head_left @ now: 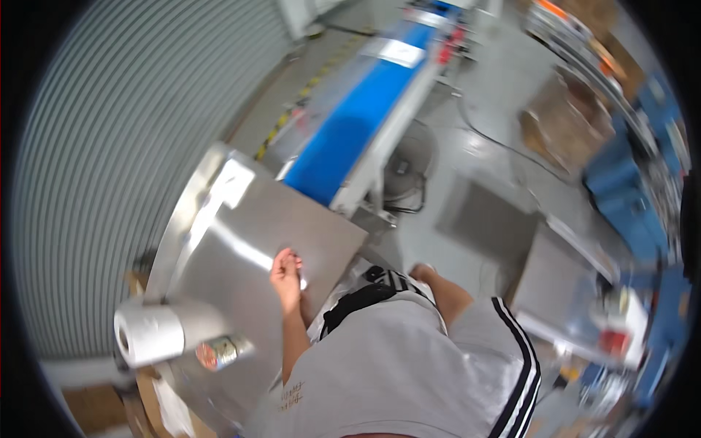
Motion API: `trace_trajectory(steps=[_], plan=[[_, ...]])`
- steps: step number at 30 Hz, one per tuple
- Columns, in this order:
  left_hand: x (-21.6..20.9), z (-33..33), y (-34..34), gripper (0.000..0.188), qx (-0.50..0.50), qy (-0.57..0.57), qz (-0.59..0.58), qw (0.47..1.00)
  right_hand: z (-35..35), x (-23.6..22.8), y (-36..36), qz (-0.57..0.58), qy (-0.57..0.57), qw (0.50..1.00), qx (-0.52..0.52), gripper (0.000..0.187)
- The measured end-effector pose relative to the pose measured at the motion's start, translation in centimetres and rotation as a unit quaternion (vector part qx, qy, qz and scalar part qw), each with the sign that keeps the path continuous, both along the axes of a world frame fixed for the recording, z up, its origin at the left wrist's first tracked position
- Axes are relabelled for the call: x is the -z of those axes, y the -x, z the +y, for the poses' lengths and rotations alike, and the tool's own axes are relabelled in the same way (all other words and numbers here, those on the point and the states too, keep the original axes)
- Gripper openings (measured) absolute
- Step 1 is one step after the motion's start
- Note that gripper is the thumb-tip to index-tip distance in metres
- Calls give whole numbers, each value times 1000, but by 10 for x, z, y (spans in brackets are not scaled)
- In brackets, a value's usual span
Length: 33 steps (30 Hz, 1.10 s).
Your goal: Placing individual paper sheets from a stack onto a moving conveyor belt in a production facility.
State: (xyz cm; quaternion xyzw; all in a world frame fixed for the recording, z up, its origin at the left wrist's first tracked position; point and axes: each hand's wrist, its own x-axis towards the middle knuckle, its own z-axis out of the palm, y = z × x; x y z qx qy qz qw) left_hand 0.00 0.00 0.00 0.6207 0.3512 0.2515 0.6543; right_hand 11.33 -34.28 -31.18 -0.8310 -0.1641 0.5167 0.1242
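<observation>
My left hand (pixel 286 267) hovers over the steel table (pixel 314 219), fingers loosely curled in and nothing visible in them. Closer to the table's left edge lies a large white roll (pixel 157 336), apparently of film or paper. Beside it rests a small printed packet or container (pixel 217 352) with an orange-red round end. My right hand (pixel 420 271) hangs by my right side, partly behind my forearm; its fingers are too small and blurred to read.
A blue conveyor belt (pixel 358 124) runs away from the table's far end, carrying a white sheet-like item (pixel 400 52). A floor fan (pixel 405 168) stands right of it. Further right are a steel cart (pixel 558 281), a brown carton (pixel 566 117) and blue bins (pixel 624 182). A ribbed wall (pixel 139 124) borders the left.
</observation>
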Motion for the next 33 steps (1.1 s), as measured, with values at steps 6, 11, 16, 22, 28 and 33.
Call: trace_trajectory(steps=[6,11,16,22,28,33], plan=[[26,3,-92,16,142,-122,-28,982,19,-99,-44,-157,-103,913,362,34],[15,29,-88,18,165,-199,-30,966,56,-138,34,-83,-174,901,389,33],[-3,24,-92,24,181,-230,-34,956,25,-117,80,21,-144,928,344,27],[3,18,-91,25,192,-221,-47,955,-2,-151,60,-11,-291,762,579,23],[32,31,-89,20,173,-209,-90,958,-23,-209,40,-146,-280,775,548,23],[11,15,-85,13,147,-294,-99,939,-62,-229,24,-351,-238,771,475,27]])
